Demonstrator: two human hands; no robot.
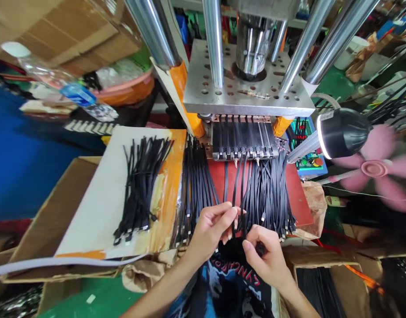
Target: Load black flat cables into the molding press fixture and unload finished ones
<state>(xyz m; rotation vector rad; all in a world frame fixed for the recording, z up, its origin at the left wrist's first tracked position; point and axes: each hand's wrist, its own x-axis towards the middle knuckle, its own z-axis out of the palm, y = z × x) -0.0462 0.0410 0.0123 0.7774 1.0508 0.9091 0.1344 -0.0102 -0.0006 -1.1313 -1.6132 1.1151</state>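
My left hand (216,225) is closed, with thumb and forefinger pinched on a flat black cable (235,187) that runs down from the press. Just to its right, my right hand (264,254) has its fingers curled together beside another hanging cable; what lies inside them is hidden. Above both hands, a metal mould block (244,137) sits under the press plate, with a row of black cable connectors along its front edge. A thick bunch of black cables (269,194) spreads over the red board (300,194) to the right, and another bunch (198,176) lies to the left.
A tied cable bundle (141,181) rests on a white board (93,198) at left. The steel press plate (203,99) overhangs the mould between metal columns. At right are a black lamp (347,132), a control box (310,163) and a pink fan (373,168). Cardboard boxes (325,258) stand below.
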